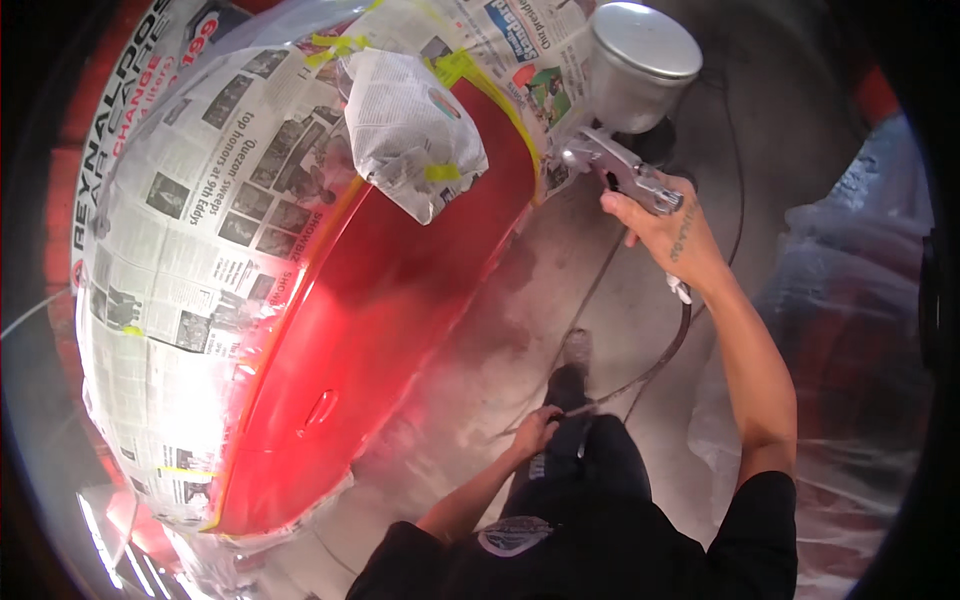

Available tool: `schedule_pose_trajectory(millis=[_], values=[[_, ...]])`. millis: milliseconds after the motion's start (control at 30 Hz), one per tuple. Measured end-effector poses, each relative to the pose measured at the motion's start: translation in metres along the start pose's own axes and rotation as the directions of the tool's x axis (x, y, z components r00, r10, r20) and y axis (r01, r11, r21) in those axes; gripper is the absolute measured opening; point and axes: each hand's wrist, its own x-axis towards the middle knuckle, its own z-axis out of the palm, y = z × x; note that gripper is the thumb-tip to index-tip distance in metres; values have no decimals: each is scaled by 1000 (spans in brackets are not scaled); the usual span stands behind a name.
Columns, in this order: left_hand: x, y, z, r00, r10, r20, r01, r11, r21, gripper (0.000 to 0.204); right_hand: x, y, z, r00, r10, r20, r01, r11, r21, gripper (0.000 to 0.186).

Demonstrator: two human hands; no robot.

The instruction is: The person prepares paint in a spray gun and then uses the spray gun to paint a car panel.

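My right hand (672, 225) is wrapped round the handle of a silver spray gun (625, 170), held up at the far end of a glossy red car door panel (390, 320). A round metal paint cup (645, 75) with a lid sits on top of the gun, whose nozzle faces the car. From the gun's handle a dark air hose (672, 350) curves down to my left hand (538, 432), which is closed on it by my leg. Newspaper (235, 180) and yellow masking tape (455, 68) cover the car around the panel; a newspaper-wrapped side mirror (410, 130) juts out over it.
Clear plastic sheeting (830, 330) hangs along the right side. More hose (738, 150) trails over the grey floor (490, 340), where a pale haze hangs. A printed banner (125, 110) stands beyond the car at the left.
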Motion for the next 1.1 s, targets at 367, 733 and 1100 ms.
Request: schedule_pose_trajectory(millis=[367, 733, 1100], values=[[91, 70, -1, 994, -95, 49, 89, 990, 112, 28, 104, 1, -56, 983, 19, 181, -28, 998, 48, 38], [147, 135, 34, 980, -191, -52, 195, 977, 84, 29, 189, 5, -84, 925, -199, 322, 174, 979, 106, 34], [157, 159, 53, 980, -199, 2, 199, 978, 68, 25, 185, 30, -100, 920, -195, 340, 137, 972, 189, 29]])
